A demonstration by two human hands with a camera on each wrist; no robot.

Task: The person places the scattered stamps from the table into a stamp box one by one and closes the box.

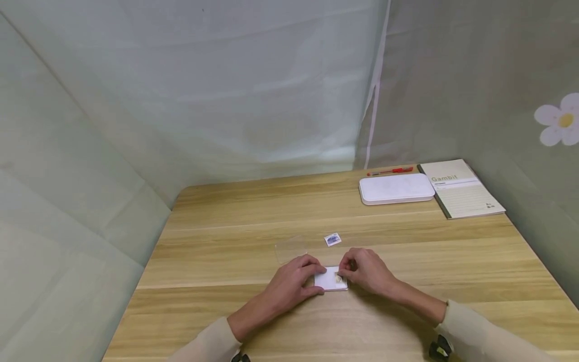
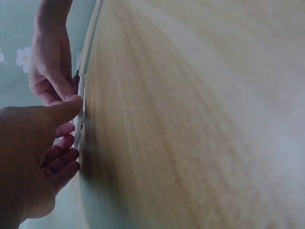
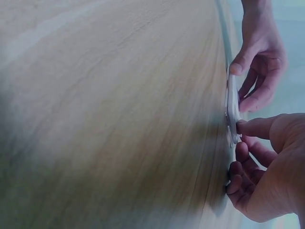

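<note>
A small white card [image 1: 326, 283], apparently a thin stack, lies near the front middle of the table. My left hand [image 1: 289, 284] holds it by its left part, thumb at the near edge and fingers at the far one. At the card's right end sits a small beige stamp [image 1: 339, 278], its corner pinched between thumb and forefinger of my right hand [image 1: 368, 271]. Seen edge-on in the right wrist view, the card [image 3: 232, 102] lies between both hands. A blue-and-white stamp [image 1: 332, 239] rests just beyond the hands, beside a clear plastic sheet [image 1: 289, 250].
At the back right lie a white case [image 1: 396, 189], a red pen [image 1: 390, 171] behind it, and a notebook [image 1: 461, 188] marked "Gambit". Pale curtains [image 1: 253, 90] enclose the wooden table [image 1: 217, 221] at the back and sides.
</note>
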